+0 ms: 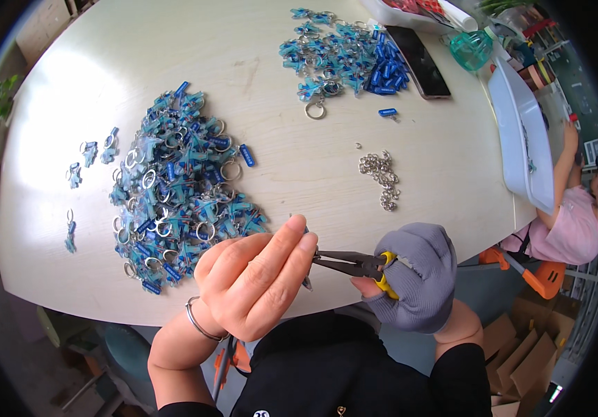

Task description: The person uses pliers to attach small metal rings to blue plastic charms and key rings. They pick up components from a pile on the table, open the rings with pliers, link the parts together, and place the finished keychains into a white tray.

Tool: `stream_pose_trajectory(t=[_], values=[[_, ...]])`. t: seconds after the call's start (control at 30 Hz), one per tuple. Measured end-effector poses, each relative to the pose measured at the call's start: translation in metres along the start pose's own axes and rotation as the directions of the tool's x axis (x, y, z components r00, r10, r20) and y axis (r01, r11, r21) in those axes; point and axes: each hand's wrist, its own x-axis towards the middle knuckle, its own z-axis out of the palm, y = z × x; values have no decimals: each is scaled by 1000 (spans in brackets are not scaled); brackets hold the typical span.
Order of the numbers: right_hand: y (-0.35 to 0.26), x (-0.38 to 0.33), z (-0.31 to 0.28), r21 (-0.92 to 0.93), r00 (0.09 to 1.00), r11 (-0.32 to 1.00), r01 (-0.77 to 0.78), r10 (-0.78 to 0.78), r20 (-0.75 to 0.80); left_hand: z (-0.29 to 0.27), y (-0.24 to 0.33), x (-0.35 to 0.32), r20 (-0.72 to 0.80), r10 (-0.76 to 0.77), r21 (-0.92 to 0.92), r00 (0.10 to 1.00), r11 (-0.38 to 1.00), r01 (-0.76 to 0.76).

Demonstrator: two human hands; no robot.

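In my gloved right hand (420,274) is a pair of needle-nose pliers (346,263) with yellow handles, its jaws pointing left. My bare left hand (250,278) is closed in a pinch at the tips of the pliers. A small greyish piece shows past its fingers, but most of it is hidden. Left of that hand spreads a big heap of keychains (174,174) with teal figures, blue tags and split rings. Small silver metal rings (382,177) lie in a loose cluster beyond the pliers.
Farther back sit a pile of teal charms with rings (330,52) and a pile of blue tags (386,69), beside a dark phone (420,62). Several keychains (89,153) lie apart at left. A white bin (511,132) stands at right, near another person's pink clothing (566,233).
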Motion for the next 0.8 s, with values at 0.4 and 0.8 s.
stream_pose_trajectory(t=[0.4,0.8], values=[[4,-5,-4,-132,993,984,116,-112,42,2,2,-1,1,8,-2,1000,1000,-8],[3,-1,-4,4,1000,1000,8,-8,5,1,-5,-3,-12,31,19,999,999,-31]])
